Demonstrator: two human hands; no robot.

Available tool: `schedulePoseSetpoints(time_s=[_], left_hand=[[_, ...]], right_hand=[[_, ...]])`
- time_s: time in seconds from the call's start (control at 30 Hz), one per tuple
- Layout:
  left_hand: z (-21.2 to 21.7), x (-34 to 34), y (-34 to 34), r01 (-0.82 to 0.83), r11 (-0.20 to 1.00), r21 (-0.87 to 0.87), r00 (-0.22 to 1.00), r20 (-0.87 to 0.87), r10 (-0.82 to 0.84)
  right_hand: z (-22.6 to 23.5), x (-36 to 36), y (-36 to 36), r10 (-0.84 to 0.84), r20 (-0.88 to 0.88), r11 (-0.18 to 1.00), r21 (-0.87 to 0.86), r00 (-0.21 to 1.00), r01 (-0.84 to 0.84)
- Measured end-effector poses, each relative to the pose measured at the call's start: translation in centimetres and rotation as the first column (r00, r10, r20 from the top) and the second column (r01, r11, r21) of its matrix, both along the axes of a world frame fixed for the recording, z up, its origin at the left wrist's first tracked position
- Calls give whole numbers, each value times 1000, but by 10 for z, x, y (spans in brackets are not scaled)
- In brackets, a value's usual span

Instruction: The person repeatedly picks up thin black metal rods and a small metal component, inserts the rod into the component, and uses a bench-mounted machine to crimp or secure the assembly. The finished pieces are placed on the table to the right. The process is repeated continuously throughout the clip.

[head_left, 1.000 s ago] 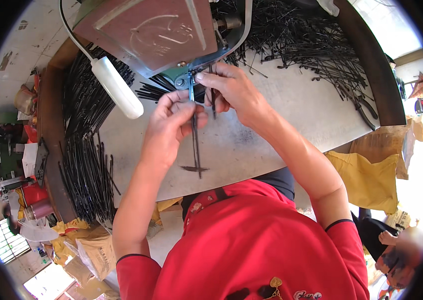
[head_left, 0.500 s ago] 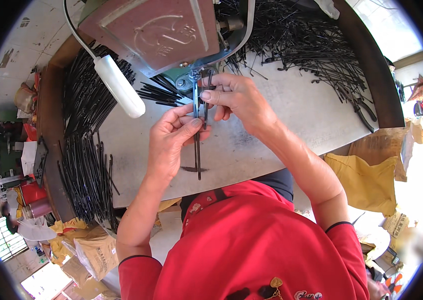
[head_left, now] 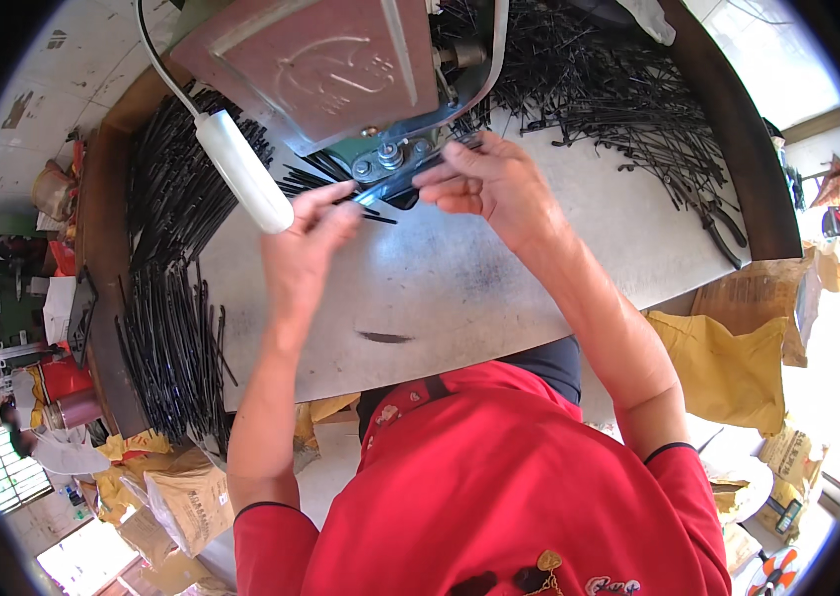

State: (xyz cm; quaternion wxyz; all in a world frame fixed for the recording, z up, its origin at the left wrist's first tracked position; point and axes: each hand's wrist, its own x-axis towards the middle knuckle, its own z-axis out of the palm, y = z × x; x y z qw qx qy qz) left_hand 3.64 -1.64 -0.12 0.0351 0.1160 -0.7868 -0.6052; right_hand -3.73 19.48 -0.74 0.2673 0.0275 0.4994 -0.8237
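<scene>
At the far left, a thick pile of black rods (head_left: 166, 298) lies along the edge of the grey worktable (head_left: 459, 288), running from beside the machine down toward the person's left elbow. Just right of it, a white cylindrical handle (head_left: 241, 171) on a thin cable hangs across the table's upper left part.

The left hand (head_left: 303, 243) is raised over the table with its fingers (head_left: 325, 199) curled close together, pinching the left end of a thin dark metal strip (head_left: 395, 184). That strip runs at a slant up and to the right, directly under the green base of the reddish-brown machine (head_left: 330, 70), beside 2 bolts there.

The right hand (head_left: 484, 184) grips the strip's right end, thumb and fingers closed around it, knuckles toward the camera. So both hands hold the 1 strip between them, just below the machine's working part.

A small dark mark (head_left: 385, 338) sits on the bare table below the hands. Farther right, a loose heap of black parts (head_left: 618, 99) spreads over the table's upper right, and yellow-brown sacks (head_left: 728, 363) lie beyond the table's edge.
</scene>
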Motion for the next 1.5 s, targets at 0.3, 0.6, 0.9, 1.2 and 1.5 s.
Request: schedulePoseSetpoints(time_s=[0.3, 0.6, 0.9, 1.2, 1.5], left_hand=[[-13, -22, 7, -133, 863, 487, 951, -181, 249], [-9, -21, 22, -140, 862, 488, 943, -199, 266], [2, -33, -1, -154, 852, 500, 986, 28, 162], [1, -31, 1, -209, 868, 451, 976, 35, 217], [-23, -32, -6, -245, 500, 830, 944, 86, 320]], right_hand=[[-10, 5, -15, -217, 38, 949, -226, 975, 220], [-14, 8, -21, -305, 12, 909, -294, 952, 295], [8, -4, -7, -132, -80, 991, -8, 988, 132], [-8, -23, -4, -174, 2, 948, -270, 985, 168], [8, 14, 54, 26, -447, 885, 425, 894, 187]])
